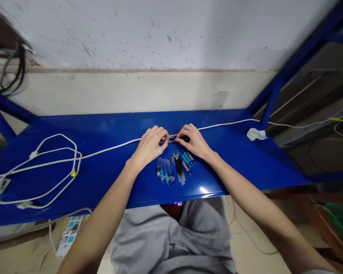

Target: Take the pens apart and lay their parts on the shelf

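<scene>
My left hand [153, 142] and my right hand [194, 141] face each other above the blue shelf, fingers pinched closed. Dark, slim pens [172, 138] stretch between them, each hand gripping an end; whether they are whole pens or parts is unclear. Just below, clear pen barrels [165, 170] with blue and dark ends lie side by side. Beside these are dark refills with pale lower ends [180, 169], then blue and grey pen grips [187, 158]. Small pieces that look like springs [174, 156] lie at the top of this group.
The blue shelf [108, 182] runs along a stained wall [148, 91]. A white cable [111, 147] crosses behind my hands and loops at the left. A crumpled white tissue [256, 134] lies at the right. Below the left edge sits a white-and-blue power strip [70, 236].
</scene>
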The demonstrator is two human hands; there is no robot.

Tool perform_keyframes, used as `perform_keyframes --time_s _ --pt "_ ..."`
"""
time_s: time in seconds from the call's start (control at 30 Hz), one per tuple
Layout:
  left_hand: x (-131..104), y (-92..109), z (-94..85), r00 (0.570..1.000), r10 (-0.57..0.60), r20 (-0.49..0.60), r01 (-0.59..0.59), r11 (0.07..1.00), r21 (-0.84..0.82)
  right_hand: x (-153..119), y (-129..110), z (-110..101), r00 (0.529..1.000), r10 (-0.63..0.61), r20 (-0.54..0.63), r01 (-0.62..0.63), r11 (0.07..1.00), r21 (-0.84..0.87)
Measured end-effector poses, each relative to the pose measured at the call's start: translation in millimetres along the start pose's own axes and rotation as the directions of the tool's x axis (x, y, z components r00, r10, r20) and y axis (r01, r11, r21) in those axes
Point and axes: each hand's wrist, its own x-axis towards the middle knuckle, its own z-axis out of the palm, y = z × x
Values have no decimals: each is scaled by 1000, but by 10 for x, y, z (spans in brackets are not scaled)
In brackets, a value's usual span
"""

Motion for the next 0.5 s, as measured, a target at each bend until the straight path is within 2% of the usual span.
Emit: perform_keyframes --time_s 0.07,0.13,0.2,0.33,0.5 --pt "-92 110 -95 992 -124 -34 123 992 -26 2 -10 6 1000 15 -21 -14 1000 14" --pt "-253 214 -166 952 -304 -42 304 953 -12 7 -20 11 999 28 -36 -28 1000 9" --pt "-444 291 -192 916 -400 -1 400 916 38 14 -30 16 998 33 -48 -33 999 -1" --pt "-693 366 -120 889 -449 91 435 889 144 20 -48 23 996 37 -78 -38 999 -5" --pt "-673 382 -33 893 -441 97 410 882 231 11 -69 22 995 33 -90 -34 999 0"
